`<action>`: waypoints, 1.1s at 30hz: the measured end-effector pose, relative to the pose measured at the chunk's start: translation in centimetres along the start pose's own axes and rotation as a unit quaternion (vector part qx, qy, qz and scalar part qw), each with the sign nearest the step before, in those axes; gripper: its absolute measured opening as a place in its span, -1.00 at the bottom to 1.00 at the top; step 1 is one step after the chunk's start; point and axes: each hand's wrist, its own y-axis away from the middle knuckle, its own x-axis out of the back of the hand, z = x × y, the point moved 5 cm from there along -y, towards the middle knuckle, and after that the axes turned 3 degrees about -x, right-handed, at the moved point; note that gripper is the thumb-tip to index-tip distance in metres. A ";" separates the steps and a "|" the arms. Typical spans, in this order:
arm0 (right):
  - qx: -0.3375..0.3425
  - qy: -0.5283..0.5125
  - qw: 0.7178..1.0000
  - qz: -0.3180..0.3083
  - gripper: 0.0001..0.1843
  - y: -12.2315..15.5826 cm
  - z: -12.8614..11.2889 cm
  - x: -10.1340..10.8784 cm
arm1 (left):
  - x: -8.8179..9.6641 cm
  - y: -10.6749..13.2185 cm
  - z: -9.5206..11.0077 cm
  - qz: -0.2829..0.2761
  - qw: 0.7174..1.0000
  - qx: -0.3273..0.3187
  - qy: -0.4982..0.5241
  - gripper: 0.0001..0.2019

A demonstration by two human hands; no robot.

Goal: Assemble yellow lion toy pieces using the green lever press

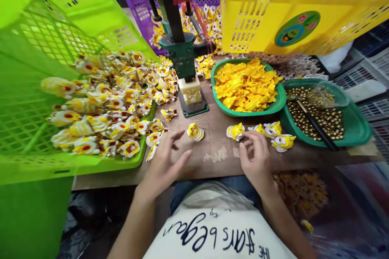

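Note:
My left hand (168, 158) is open over the wooden table, thumb and fingers apart, just left of a small yellow-and-white figurine piece (195, 132) with a hollow side showing. My right hand (255, 157) has bent fingers with a gap between thumb and forefinger. Its fingertips are at the right edge of another yellow-and-white animal figurine (235, 132); whether they touch it I cannot tell. Right of that hand lie several similar figurines (283, 142). A green hand press (182, 54) stands behind, with a cream block (190, 90) under its ram.
A lime-green crate (100, 166) on the left holds many figurines with gold beads. Behind the right hand are a green basket (220, 103) of yellow pieces and a green tray (363, 129) of gold beads with a black-handled scoop (314, 123). A yellow crate (243, 20) overhangs the back right.

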 end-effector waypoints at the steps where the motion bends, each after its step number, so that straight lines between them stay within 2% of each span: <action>1: 0.000 0.023 1.000 0.010 -0.65 0.2 0.3 -0.8 | -1.1 -1.1 -0.2 -0.011 1.000 0.005 -0.005 -0.39; 2: -0.003 0.045 0.999 0.010 -0.58 0.4 0.7 -1.5 | -2.1 -2.3 -0.4 -0.016 1.000 -0.002 -0.011 -0.39; 5: -0.018 0.100 0.995 -0.004 -0.42 0.7 1.8 -3.0 | -4.5 -5.2 -0.9 -0.048 0.998 -0.023 -0.013 -0.58; 9: -0.038 0.170 0.984 -0.028 -0.42 0.2 3.5 -4.5 | -5.9 -6.9 -1.4 -0.064 0.997 -0.046 0.011 -0.61; 13: -0.036 0.181 0.982 -0.029 -0.48 -0.7 5.0 -5.5 | -6.1 -7.4 -1.9 -0.048 0.997 -0.046 0.031 -0.56; 16: -0.034 0.168 0.985 -0.001 -0.49 -1.0 5.6 -5.7 | -6.4 -7.3 -2.6 -0.070 0.995 -0.021 0.065 -0.52; 20: -0.032 0.125 0.991 0.022 -0.47 -1.1 5.7 -5.7 | -6.8 -6.9 -2.9 -0.092 0.989 0.003 0.117 -0.57; 25: -0.057 0.083 0.994 0.040 -0.38 -1.0 5.0 -5.5 | -6.8 -6.9 -2.3 -0.075 0.991 0.011 0.106 -0.60; 30: -0.059 0.074 0.995 0.043 -0.45 -0.7 3.8 -5.4 | -6.5 -7.3 -1.8 -0.062 0.994 -0.012 0.087 -0.55; 33: -0.071 0.067 0.995 0.036 -0.41 0.0 3.7 -4.7 | -5.2 -6.8 -0.4 -0.005 0.998 -0.052 0.043 -0.48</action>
